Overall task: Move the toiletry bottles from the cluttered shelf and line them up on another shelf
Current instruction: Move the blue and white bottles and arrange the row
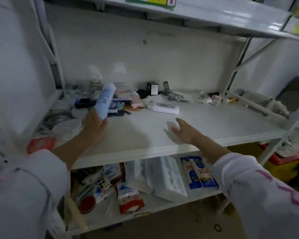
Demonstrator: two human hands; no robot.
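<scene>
The left hand grips a tall pale-blue cylindrical plastic bottle by its lower end, fingers and thumb curled round the base. The bottle's long axis tilts up and away from the hand, its rounded cap leaning toward the back wall, above the heap of small clutter at the left rear of the white middle shelf. The right hand hovers over the bare front part of that shelf, fingers spread and relaxed, holding nothing; a small pale flat thing lies just under its fingertips, too blurred to name. The bottle lies well to the left of the right hand, so the left hand alone carries it. The move probably turns on lifting the bottle clear of the clutter and standing it upright elsewhere. The white upper shelf overhead and the lower shelf, crowded with cartons and packets, are the other levels in view.
</scene>
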